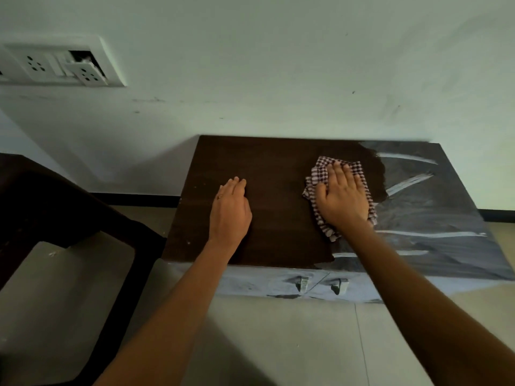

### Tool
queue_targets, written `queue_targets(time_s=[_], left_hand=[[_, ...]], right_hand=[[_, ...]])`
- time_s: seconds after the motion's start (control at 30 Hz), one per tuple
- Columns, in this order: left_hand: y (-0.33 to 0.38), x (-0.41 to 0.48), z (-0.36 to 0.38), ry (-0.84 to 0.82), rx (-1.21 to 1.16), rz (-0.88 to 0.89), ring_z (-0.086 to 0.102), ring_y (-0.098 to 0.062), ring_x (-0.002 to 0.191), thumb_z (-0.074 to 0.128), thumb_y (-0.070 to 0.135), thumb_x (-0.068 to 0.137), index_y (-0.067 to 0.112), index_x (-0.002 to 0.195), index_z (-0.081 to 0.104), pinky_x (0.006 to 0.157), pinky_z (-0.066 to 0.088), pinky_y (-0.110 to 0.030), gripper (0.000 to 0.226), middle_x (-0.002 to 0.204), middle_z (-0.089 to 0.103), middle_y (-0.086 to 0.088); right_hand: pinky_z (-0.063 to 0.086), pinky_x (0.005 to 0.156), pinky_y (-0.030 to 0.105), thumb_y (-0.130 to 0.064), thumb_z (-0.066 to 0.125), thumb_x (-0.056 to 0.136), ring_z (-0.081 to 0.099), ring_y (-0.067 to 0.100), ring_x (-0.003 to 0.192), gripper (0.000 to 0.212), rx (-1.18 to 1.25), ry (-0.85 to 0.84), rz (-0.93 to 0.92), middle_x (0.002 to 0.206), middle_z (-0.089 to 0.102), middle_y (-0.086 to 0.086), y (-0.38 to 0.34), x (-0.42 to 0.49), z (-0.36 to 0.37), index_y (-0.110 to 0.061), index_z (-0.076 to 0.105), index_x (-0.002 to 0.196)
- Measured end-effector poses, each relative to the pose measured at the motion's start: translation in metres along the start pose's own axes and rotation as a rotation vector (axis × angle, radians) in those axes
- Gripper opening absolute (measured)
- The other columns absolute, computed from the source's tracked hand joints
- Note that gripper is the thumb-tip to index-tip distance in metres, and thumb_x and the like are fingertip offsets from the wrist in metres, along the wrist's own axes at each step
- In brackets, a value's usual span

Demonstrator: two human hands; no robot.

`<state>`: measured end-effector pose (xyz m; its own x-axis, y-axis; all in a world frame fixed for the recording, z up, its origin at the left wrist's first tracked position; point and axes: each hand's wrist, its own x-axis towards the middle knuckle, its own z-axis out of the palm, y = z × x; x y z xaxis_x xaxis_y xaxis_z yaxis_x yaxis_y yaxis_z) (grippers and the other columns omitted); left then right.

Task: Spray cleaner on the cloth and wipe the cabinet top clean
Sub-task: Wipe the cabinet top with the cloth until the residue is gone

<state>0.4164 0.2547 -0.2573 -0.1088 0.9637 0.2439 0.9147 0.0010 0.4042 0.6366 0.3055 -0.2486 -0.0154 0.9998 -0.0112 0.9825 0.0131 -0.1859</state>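
- Cloth (341, 195), checked dark red and white, is seen lying crumpled on the cabinet top (278, 207), right of centre and nearer the back edge than the front.
- Right hand (342, 199) is laid flat on the cloth, palm down, fingers extended and close together, pointed toward the back edge; the cloth is pressed under it, not pinched.
- Left hand (230, 211) is rested palm down directly on the bare worktop, left of centre, fingers extended and held together; nothing is gripped. A ring (220, 196) is noted on one finger.
- The two hands are well apart, with bare surface between them.
- Left and central portion of the cabinet top is recorded as dark brown and uniform; the right portion up to the right edge is covered by a grey-white film with pale streaks (434, 218). The boundary runs just beside the cloth's right side.
- Front face of the cabinet shows the same pale film; two handles (320, 284) are observed below the front edge.
- A wall socket plate (60, 65) is seen at upper left, and dark furniture (55, 218) stands beside the left edge.
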Motion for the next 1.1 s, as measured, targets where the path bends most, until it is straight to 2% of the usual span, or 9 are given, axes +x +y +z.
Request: queue_targets(time_s=[0.27,0.43,0.53,0.63,0.83,0.97,1.1], left_hand=[[0.037,-0.008,0.011,-0.032,0.003,0.024,0.033,-0.021,0.139,0.04,0.011,0.097,0.005,0.139,0.041,0.116,0.021,-0.032,0.043,0.146,0.041,-0.013],[0.056,-0.014,0.017,-0.041,0.002,0.043,0.032,-0.02,0.14,0.039,0.012,0.097,0.006,0.14,0.04,0.117,0.021,-0.031,0.043,0.147,0.039,-0.012],[0.066,-0.017,0.021,-0.046,0.01,0.065,0.033,-0.02,0.139,0.04,0.012,0.097,0.006,0.14,0.04,0.116,0.02,-0.03,0.043,0.147,0.04,-0.012],[0.075,-0.017,0.025,-0.06,0.008,0.087,0.033,-0.02,0.139,0.04,0.011,0.097,0.006,0.139,0.041,0.117,0.021,-0.03,0.043,0.146,0.041,-0.012],[0.089,-0.021,0.028,-0.07,-0.028,0.086,0.031,-0.019,0.14,0.039,0.009,0.097,0.007,0.14,0.04,0.116,0.019,-0.029,0.043,0.148,0.039,-0.011],[0.089,-0.024,0.03,-0.07,-0.018,0.076,0.029,-0.019,0.141,0.04,0.009,0.097,0.007,0.141,0.039,0.116,0.019,-0.03,0.044,0.149,0.038,-0.011],[0.093,-0.025,0.034,-0.075,0.015,0.089,0.031,-0.021,0.14,0.041,0.008,0.096,0.005,0.141,0.039,0.118,0.021,-0.032,0.045,0.148,0.039,-0.013]], right_hand=[[-0.009,0.116,0.033,-0.041,0.016,0.098,-0.005,0.015,0.146,0.06,0.018,-0.028,-0.173,0.159,0.002,0.003,-0.034,-0.051,0.01,-0.014,0.006,0.151],[-0.012,0.115,0.031,-0.046,0.005,0.09,-0.004,0.012,0.146,0.067,0.016,-0.025,-0.297,0.159,0.005,0.0,-0.011,-0.081,0.011,-0.017,0.007,0.15],[-0.01,0.115,0.03,-0.048,0.002,0.087,-0.002,0.012,0.146,0.07,0.005,-0.003,-0.268,0.159,0.008,-0.001,0.013,-0.085,0.007,-0.018,0.01,0.15],[-0.009,0.115,0.031,-0.046,0.008,0.091,-0.002,0.012,0.146,0.067,0.018,0.0,-0.183,0.159,0.007,0.0,0.031,-0.072,0.0,-0.017,0.01,0.151],[-0.006,0.118,0.036,-0.042,0.019,0.097,-0.003,0.017,0.146,0.063,0.043,0.002,-0.035,0.16,0.006,0.005,0.017,-0.046,0.001,-0.011,0.009,0.151],[-0.008,0.117,0.035,-0.042,0.017,0.097,-0.004,0.017,0.146,0.063,0.063,0.004,-0.113,0.16,0.004,0.005,0.012,-0.058,0.003,-0.011,0.007,0.151],[-0.009,0.116,0.033,-0.048,0.003,0.088,-0.004,0.014,0.146,0.071,0.066,0.0,-0.221,0.159,0.006,0.002,0.024,-0.079,0.003,-0.014,0.008,0.151]])
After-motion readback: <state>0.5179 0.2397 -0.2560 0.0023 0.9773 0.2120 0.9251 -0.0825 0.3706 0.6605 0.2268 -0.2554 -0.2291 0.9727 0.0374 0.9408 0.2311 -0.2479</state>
